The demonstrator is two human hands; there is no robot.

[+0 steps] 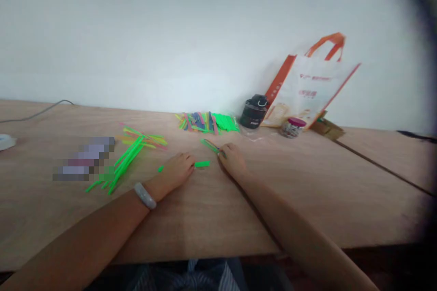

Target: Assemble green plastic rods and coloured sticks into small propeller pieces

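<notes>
The right hand (234, 161) lies half-curled on the wooden table (307, 195), its fingertips (223, 151) touching and perhaps pinching a thin green plastic strip (211, 146), too blurred to be sure, while the loosely open, empty left hand (177, 169) rests just beside a short green strip (202, 163).

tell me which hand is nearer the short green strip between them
Left. The left hand lies just left of the strip, its fingertips almost at the strip's end; the right hand lies farther away, to the strip's right.
</notes>
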